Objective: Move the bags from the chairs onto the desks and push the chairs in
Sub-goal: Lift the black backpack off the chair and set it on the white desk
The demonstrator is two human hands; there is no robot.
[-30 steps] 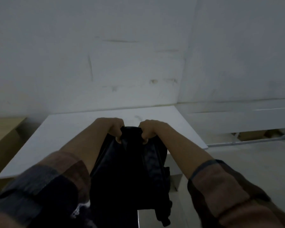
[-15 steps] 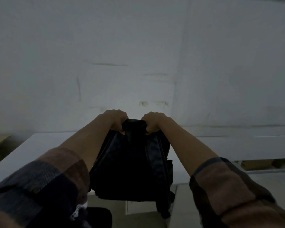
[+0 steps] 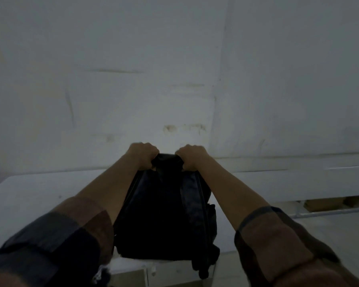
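My left hand (image 3: pixel 143 154) and my right hand (image 3: pixel 192 157) each have their fingers curled tight around the top of the black bag (image 3: pixel 166 214). The bag stands up at the front edge of the white desk (image 3: pixel 39 195), with lots of bare desk to its left. A strap hangs down over the edge.

light: dim, flat, cool grey cast | shadows: soft, no hard edges | dark backpack (image 3: pixel 164 214) nearly featureless black | wall (image 3: pixel 133 59) evenly lit, no glare | focus: soft, knuckles slightly smeared | edges: wide-angle bending, sleeves (image 3: pixel 278 245) blurred
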